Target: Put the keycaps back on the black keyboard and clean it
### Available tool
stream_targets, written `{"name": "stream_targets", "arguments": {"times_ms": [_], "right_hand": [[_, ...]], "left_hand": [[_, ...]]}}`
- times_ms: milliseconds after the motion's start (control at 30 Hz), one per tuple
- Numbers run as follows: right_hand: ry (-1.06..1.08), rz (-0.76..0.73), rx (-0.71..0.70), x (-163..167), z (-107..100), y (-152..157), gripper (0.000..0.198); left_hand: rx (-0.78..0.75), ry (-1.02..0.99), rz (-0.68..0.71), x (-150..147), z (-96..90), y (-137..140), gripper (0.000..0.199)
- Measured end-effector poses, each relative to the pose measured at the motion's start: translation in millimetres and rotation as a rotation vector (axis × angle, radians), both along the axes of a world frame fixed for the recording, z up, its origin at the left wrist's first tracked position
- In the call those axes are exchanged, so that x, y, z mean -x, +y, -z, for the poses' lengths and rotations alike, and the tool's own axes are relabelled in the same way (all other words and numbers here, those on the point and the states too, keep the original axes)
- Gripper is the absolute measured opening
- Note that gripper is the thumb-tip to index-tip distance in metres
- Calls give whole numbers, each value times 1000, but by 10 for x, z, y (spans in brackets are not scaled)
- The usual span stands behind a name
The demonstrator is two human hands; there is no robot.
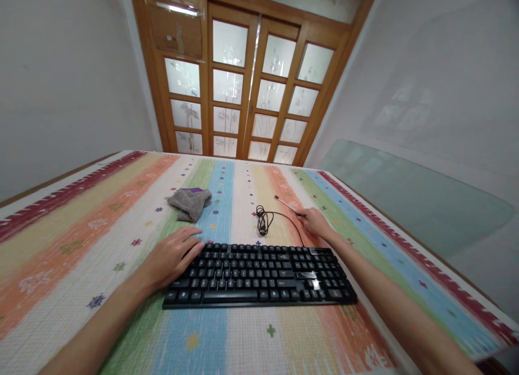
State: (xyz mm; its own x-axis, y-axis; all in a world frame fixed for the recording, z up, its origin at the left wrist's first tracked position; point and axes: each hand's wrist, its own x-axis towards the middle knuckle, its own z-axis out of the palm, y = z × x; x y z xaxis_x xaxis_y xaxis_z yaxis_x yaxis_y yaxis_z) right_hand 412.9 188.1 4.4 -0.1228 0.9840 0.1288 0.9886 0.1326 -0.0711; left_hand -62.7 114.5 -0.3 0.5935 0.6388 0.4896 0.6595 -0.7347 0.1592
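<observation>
A black keyboard (251, 275) lies flat in front of me on the striped cloth. At its upper left corner rests my left hand (174, 256), fingers stretched out to the right and thumb over the corner. Beyond the keyboard's right half, my right hand (314, 222) is closed around the dark end of a slim brush (288, 205). The brush's pale shaft points away to the left, ending in a small dark head. Between the hands lies the keyboard's coiled black cable (263, 221), with its plug among the loops.
A crumpled grey cloth (190, 203) with a purple patch lies beyond my left hand. The striped tablecloth (121, 218) covers the table. Walls flank the table on both sides, with a pale green panel (405, 191) at right. Wooden glazed doors (253, 88) stand at the far end.
</observation>
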Motion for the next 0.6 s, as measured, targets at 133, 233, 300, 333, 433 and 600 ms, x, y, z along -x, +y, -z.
{"name": "stream_targets", "arguments": {"times_ms": [133, 233, 300, 333, 433, 600], "right_hand": [[53, -124, 5, 381, -20, 277, 22], [95, -212, 20, 663, -44, 445, 17], [122, -265, 35, 824, -70, 534, 17], [137, -288, 41, 892, -88, 568, 17], [183, -338, 31, 1023, -164, 591, 20], [262, -353, -80, 1014, -311, 85, 32]], "left_hand": [[6, -3, 3, -21, -24, -23, 48], [16, 2, -6, -36, -26, -35, 48], [29, 0, -7, -42, -25, -34, 48], [38, -4, -8, -43, -26, -31, 48], [68, -22, -21, -33, -47, -33, 49], [176, -9, -108, -7, -130, -160, 54]]}}
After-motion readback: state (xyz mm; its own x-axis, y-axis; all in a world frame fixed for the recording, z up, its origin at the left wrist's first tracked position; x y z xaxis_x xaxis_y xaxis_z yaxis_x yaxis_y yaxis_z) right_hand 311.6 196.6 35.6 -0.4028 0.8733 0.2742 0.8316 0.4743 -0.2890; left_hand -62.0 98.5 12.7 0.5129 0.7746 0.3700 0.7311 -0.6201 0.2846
